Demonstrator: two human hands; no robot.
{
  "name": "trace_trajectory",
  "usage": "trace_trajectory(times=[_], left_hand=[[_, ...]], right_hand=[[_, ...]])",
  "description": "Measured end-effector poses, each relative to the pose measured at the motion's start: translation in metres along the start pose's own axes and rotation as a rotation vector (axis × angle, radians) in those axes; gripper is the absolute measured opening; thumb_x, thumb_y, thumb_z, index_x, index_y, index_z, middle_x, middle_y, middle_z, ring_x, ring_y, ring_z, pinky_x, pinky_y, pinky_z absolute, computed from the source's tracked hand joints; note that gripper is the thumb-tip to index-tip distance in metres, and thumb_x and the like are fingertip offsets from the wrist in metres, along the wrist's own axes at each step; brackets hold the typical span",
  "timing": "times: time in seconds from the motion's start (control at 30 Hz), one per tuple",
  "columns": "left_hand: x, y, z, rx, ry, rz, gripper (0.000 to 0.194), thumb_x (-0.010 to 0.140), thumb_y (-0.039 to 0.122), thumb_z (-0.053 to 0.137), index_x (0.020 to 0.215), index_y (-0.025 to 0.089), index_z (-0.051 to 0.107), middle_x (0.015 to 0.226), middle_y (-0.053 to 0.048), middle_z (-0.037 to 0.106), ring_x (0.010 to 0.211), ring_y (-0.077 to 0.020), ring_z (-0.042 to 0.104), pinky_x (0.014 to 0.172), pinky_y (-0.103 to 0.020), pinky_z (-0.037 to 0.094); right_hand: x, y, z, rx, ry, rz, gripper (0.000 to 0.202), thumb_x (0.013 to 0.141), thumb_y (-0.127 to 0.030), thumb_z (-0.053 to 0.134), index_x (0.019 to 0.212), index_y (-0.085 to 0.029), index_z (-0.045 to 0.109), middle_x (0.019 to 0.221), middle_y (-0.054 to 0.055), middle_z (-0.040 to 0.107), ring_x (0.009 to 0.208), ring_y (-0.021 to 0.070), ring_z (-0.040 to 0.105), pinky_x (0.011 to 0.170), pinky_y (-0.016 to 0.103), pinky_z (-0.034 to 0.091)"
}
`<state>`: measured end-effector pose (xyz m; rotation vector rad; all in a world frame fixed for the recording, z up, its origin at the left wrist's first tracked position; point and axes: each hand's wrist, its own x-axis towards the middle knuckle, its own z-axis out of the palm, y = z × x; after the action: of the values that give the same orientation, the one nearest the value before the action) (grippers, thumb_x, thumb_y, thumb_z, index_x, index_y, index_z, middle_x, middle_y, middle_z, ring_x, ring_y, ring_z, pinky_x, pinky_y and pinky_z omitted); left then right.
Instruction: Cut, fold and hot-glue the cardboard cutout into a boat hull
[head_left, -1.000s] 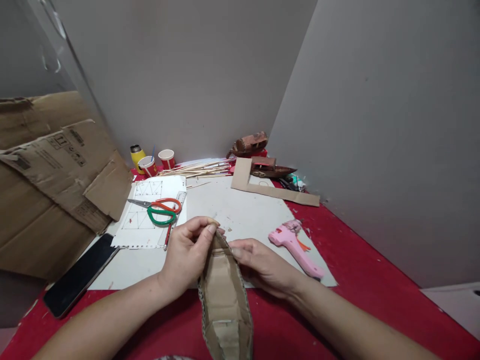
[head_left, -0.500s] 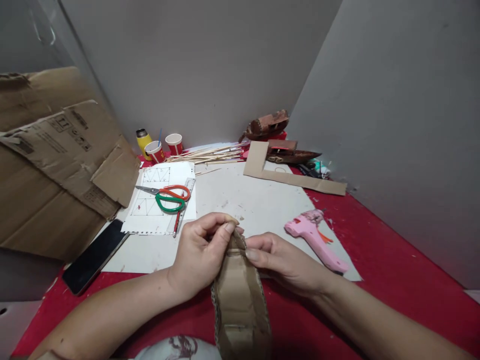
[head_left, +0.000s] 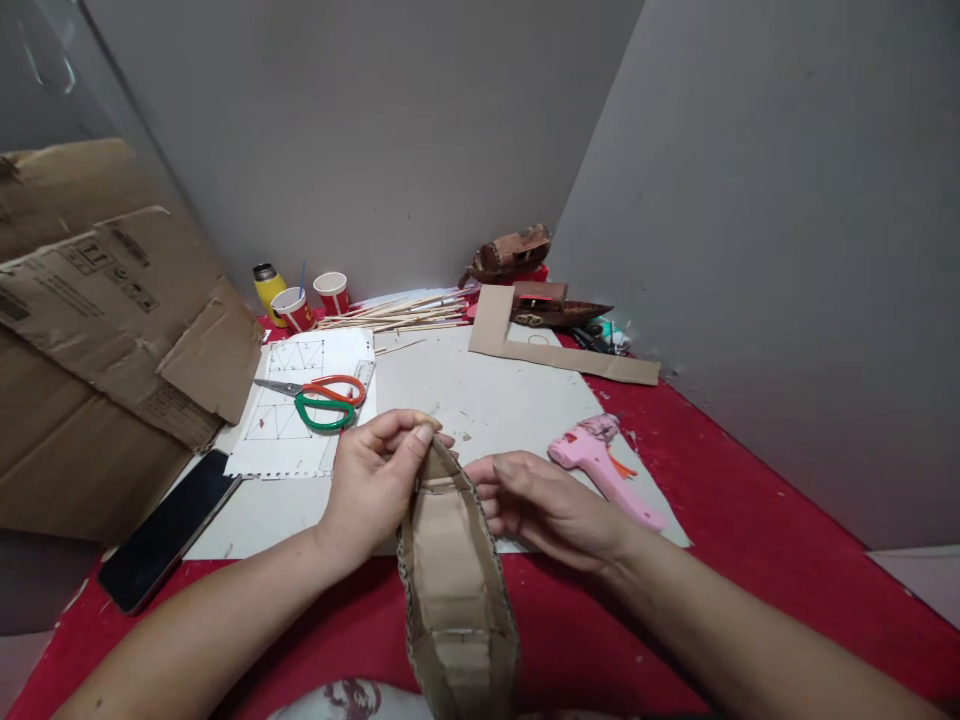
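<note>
A narrow cardboard boat hull [head_left: 450, 550] with raised corrugated side walls runs from the bottom edge toward the middle of the view, its pointed end away from me. My left hand [head_left: 375, 485] pinches that tip between thumb and fingers. Just right of the hull, my right hand [head_left: 547, 510] has its fingers loosely extended and its thumb off the wall. Its fingertips are beside the outer right side, and whether they touch it I cannot tell. A pink hot glue gun [head_left: 607, 470] lies past my right hand.
Scissors [head_left: 322, 400] lie on drawn sheets [head_left: 255, 450], near a phone [head_left: 169, 530]. Wooden sticks [head_left: 405, 310], paper cups [head_left: 331, 292] and a yellow bottle [head_left: 268, 290] stand behind. Model boats [head_left: 562, 305] and an L-shaped cardboard piece [head_left: 491, 325] are back right; cardboard sheets [head_left: 97, 330] lean left.
My right thumb and fingers have let go of the hull's right wall and spread. The left hand keeps its pinch on the tip. The whole view has shifted slightly, moving things leftward.
</note>
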<state>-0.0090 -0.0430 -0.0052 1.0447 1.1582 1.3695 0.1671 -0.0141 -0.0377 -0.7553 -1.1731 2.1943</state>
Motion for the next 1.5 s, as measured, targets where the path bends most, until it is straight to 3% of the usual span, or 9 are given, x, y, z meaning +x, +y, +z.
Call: trace_trajectory(times=[0.17, 0.33, 0.53, 0.73, 0.83, 1.0, 1.13, 1.37, 1.5], left_hand=[[0.007, 0.006, -0.004, -0.097, 0.058, -0.084, 0.019, 0.074, 0.03, 0.076, 0.08, 0.015, 0.067, 0.074, -0.005, 0.075, 0.066, -0.0168, 0.071, 0.062, -0.026, 0.057], [0.011, 0.008, -0.004, -0.106, 0.087, -0.089, 0.019, 0.073, 0.029, 0.076, 0.08, 0.014, 0.067, 0.072, -0.005, 0.075, 0.065, -0.0154, 0.07, 0.062, -0.025, 0.056], [0.012, 0.003, -0.004, -0.052, 0.118, -0.061, 0.018, 0.073, 0.029, 0.075, 0.079, 0.015, 0.067, 0.071, -0.004, 0.074, 0.065, -0.0151, 0.069, 0.063, -0.025, 0.054], [0.009, -0.008, -0.004, 0.039, 0.054, -0.028, 0.017, 0.077, 0.032, 0.073, 0.081, 0.016, 0.069, 0.078, -0.005, 0.074, 0.072, -0.0159, 0.068, 0.07, -0.026, 0.053], [0.007, -0.012, -0.004, 0.107, 0.016, 0.015, 0.015, 0.08, 0.031, 0.07, 0.082, 0.017, 0.07, 0.082, -0.004, 0.073, 0.077, -0.0153, 0.066, 0.074, -0.026, 0.052], [0.003, -0.01, -0.002, 0.236, -0.012, 0.061, 0.014, 0.084, 0.031, 0.066, 0.082, 0.018, 0.071, 0.081, -0.002, 0.071, 0.076, -0.015, 0.064, 0.072, -0.024, 0.05], [0.002, -0.005, 0.0, 0.339, -0.026, 0.07, 0.014, 0.084, 0.03, 0.064, 0.083, 0.019, 0.073, 0.081, -0.002, 0.072, 0.075, -0.0153, 0.064, 0.07, -0.024, 0.05], [-0.002, -0.002, -0.001, 0.506, -0.088, 0.16, 0.022, 0.087, 0.03, 0.058, 0.095, 0.021, 0.075, 0.096, -0.005, 0.076, 0.092, -0.0201, 0.068, 0.083, -0.029, 0.052], [-0.006, -0.001, -0.003, 0.633, -0.041, 0.332, 0.025, 0.083, 0.022, 0.061, 0.105, 0.019, 0.072, 0.102, -0.007, 0.075, 0.093, -0.0216, 0.068, 0.087, -0.032, 0.052]], right_hand=[[0.002, -0.005, -0.006, 0.146, 0.06, -0.016, 0.047, 0.076, -0.053, 0.074, 0.093, -0.009, 0.076, 0.084, 0.014, 0.075, 0.071, 0.0174, 0.07, 0.066, 0.028, 0.057], [0.004, -0.001, -0.007, 0.118, 0.044, -0.015, 0.047, 0.077, -0.052, 0.074, 0.094, -0.007, 0.075, 0.08, 0.012, 0.074, 0.066, 0.0153, 0.069, 0.062, 0.025, 0.057], [0.004, 0.002, -0.005, 0.0, 0.044, -0.027, 0.046, 0.076, -0.053, 0.074, 0.093, -0.01, 0.075, 0.079, 0.01, 0.072, 0.066, 0.0142, 0.066, 0.062, 0.025, 0.054], [0.005, 0.002, 0.002, -0.291, 0.096, -0.128, 0.046, 0.081, -0.058, 0.065, 0.077, -0.013, 0.07, 0.067, 0.001, 0.063, 0.061, 0.0114, 0.056, 0.061, 0.024, 0.046], [0.007, 0.0, 0.007, -0.32, 0.107, -0.154, 0.042, 0.076, -0.056, 0.071, 0.077, -0.014, 0.07, 0.066, -0.001, 0.061, 0.062, 0.0117, 0.054, 0.06, 0.023, 0.043], [0.01, 0.005, 0.012, -0.188, 0.138, -0.073, 0.038, 0.061, -0.043, 0.084, 0.083, -0.015, 0.071, 0.07, -0.001, 0.067, 0.068, 0.0151, 0.061, 0.069, 0.027, 0.047], [0.012, 0.012, 0.012, -0.195, 0.14, -0.075, 0.023, 0.068, -0.033, 0.076, 0.081, -0.015, 0.07, 0.067, -0.002, 0.066, 0.061, 0.013, 0.058, 0.063, 0.025, 0.044], [0.011, 0.011, 0.01, -0.297, 0.12, -0.136, 0.009, 0.071, -0.024, 0.063, 0.072, -0.015, 0.064, 0.063, -0.004, 0.056, 0.059, 0.0106, 0.048, 0.057, 0.022, 0.038], [0.011, 0.011, 0.011, -0.352, 0.104, -0.162, 0.012, 0.071, -0.024, 0.061, 0.064, -0.015, 0.058, 0.061, -0.004, 0.051, 0.061, 0.0106, 0.045, 0.054, 0.021, 0.035]])
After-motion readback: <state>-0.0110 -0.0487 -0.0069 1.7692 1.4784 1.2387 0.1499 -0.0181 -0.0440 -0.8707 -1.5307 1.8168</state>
